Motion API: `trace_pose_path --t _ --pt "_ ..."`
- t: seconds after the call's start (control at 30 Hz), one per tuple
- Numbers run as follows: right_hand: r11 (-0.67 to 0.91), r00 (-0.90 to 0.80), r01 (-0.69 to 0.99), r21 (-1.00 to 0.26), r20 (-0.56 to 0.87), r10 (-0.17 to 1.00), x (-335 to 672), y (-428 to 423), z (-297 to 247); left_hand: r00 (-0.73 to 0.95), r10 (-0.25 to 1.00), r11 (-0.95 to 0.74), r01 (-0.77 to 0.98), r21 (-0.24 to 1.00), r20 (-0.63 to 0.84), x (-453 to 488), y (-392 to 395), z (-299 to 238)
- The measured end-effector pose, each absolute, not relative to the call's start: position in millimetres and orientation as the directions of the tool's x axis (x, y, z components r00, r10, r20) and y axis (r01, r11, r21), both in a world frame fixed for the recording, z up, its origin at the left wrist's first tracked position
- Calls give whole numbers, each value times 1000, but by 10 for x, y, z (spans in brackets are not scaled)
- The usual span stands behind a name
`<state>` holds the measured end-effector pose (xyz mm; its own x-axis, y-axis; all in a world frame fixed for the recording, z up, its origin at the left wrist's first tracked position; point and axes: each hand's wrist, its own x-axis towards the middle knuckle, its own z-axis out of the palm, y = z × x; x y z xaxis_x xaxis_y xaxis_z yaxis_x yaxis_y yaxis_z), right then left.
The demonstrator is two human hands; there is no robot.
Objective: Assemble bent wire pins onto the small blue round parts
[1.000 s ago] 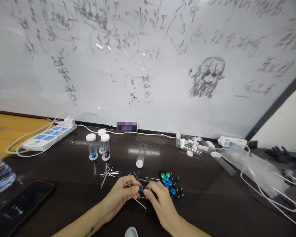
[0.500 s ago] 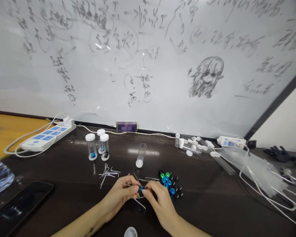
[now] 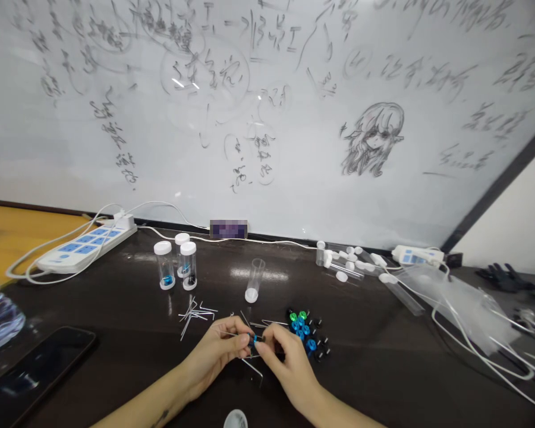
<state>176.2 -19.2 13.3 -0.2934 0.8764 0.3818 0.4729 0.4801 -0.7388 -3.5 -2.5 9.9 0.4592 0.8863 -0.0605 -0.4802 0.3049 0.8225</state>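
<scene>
A small blue metal knob (image 3: 252, 339) is pinched between the fingertips of the left hand (image 3: 220, 348) and the right hand (image 3: 285, 359) — held low over the dark table (image 3: 116, 321), beside the pile of blue, green and black knobs (image 3: 307, 334), probably for steadiness.

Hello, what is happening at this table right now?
A person sits at a dark table below a whiteboard. The left hand and the right hand pinch a small blue part between their fingertips, with a thin metal key at it. More blue, green and black parts lie just right of the hands, loose keys to the left, and capped vials stand behind.
</scene>
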Motion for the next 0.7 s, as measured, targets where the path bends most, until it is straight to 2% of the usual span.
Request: trace_pose_path --t 0.1,0.2,0.37,0.53,0.7 --pt "492 -284 457 -741 403 870 1748 -189 152 455 889 295 -485 823 -51 -38 -14 92" --pt "469 -320 461 -753 351 880 1760 -190 121 476 879 293 -478 828 -36 -41 -27 82" --pt "392 -336 356 -848 276 901 1799 -195 22 477 877 294 -460 838 -46 -41 -52 85" --pt "406 -213 344 -847 350 912 1781 -229 134 440 896 288 -480 829 -56 -34 -35 100" --pt "456 -247 360 -814 388 888 1778 -235 179 444 895 283 -477 832 -50 -33 -33 101"
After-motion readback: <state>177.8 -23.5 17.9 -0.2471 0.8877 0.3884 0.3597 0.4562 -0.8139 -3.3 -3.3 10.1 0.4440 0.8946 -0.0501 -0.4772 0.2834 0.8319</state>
